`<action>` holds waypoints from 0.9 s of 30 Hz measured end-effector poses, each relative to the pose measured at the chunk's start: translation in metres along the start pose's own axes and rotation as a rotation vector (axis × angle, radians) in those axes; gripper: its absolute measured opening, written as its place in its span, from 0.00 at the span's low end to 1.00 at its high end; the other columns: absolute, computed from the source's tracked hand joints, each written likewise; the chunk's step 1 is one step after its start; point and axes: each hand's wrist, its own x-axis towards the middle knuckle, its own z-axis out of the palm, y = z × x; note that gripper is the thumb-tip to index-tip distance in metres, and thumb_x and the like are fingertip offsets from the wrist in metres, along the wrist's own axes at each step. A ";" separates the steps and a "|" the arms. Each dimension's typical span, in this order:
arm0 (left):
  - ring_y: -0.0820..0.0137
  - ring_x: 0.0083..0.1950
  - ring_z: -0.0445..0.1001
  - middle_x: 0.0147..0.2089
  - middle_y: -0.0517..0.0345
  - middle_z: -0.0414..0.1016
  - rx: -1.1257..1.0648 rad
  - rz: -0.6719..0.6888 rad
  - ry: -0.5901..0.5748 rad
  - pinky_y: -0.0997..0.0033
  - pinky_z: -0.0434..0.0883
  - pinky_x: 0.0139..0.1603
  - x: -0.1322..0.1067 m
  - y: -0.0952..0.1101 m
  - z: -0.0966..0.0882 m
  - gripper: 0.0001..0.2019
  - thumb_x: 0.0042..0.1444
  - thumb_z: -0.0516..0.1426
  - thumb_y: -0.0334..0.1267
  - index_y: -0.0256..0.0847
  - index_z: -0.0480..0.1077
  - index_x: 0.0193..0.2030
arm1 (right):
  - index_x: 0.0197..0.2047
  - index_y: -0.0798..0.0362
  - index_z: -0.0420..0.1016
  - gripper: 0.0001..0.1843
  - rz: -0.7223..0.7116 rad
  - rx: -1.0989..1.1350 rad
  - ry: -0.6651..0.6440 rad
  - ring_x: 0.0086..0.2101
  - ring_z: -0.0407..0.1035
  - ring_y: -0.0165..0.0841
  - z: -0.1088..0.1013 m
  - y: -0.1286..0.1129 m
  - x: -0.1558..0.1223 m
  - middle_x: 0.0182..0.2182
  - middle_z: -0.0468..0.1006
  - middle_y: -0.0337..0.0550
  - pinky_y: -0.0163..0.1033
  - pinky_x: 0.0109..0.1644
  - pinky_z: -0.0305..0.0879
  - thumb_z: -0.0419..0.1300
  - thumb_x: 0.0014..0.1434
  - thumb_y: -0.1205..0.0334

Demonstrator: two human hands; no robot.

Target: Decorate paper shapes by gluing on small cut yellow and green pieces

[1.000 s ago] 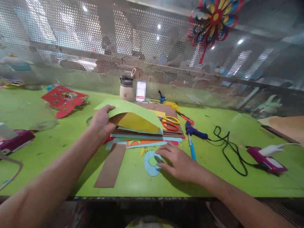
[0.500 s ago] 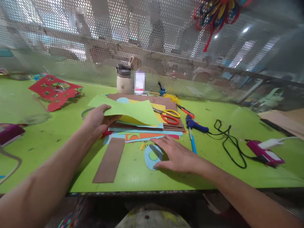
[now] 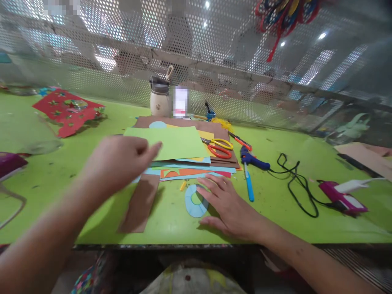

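Note:
My left hand (image 3: 119, 157) is slightly blurred above the brown strip (image 3: 141, 204). Its thumb sticks out apart from the bent fingers, with nothing visible in its grasp; the fingertips are hidden. Just beyond it, a light green sheet (image 3: 171, 141) lies flat on a stack of coloured paper and brown sheets (image 3: 220, 130). My right hand (image 3: 228, 204) rests open and palm down, fingers spread at the right edge of a light blue paper ring (image 3: 191, 208). Scissors (image 3: 219, 148) with yellow and red handles lie on the stack's right side. A small yellow piece (image 3: 183, 186) sits near the ring.
Right of the stack lie a blue glue gun (image 3: 254, 160), a light blue stick-shaped tool (image 3: 249, 183), a black cord (image 3: 297, 188) and a magenta power strip (image 3: 343, 198). Behind stands a lidded jar (image 3: 159, 100). Red cut-out paper (image 3: 65, 112) lies left on the green table (image 3: 171, 228).
My left hand has let go of the light green sheet and come nearer, and the sheet now lies flat. My right hand has shifted slightly right, its thumb off the ring.

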 end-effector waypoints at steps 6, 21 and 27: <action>0.54 0.45 0.73 0.42 0.46 0.77 0.149 0.680 -0.388 0.55 0.69 0.49 -0.072 0.014 0.060 0.11 0.63 0.52 0.39 0.41 0.75 0.42 | 0.63 0.59 0.65 0.34 -0.031 0.009 -0.017 0.66 0.49 0.55 0.004 0.001 0.001 0.67 0.61 0.60 0.70 0.63 0.52 0.51 0.67 0.41; 0.51 0.60 0.66 0.52 0.45 0.73 0.231 0.819 -0.477 0.46 0.64 0.62 -0.087 0.001 0.073 0.16 0.68 0.49 0.43 0.36 0.70 0.53 | 0.62 0.58 0.67 0.32 -0.028 0.048 -0.023 0.67 0.47 0.54 -0.004 0.001 -0.004 0.68 0.60 0.58 0.67 0.64 0.50 0.51 0.67 0.41; 0.52 0.56 0.68 0.49 0.45 0.74 0.211 0.787 -0.482 0.46 0.68 0.57 -0.087 0.005 0.069 0.15 0.68 0.48 0.42 0.38 0.72 0.49 | 0.63 0.59 0.66 0.32 -0.044 0.010 -0.059 0.68 0.46 0.53 -0.003 -0.002 -0.005 0.68 0.60 0.57 0.68 0.65 0.48 0.48 0.68 0.41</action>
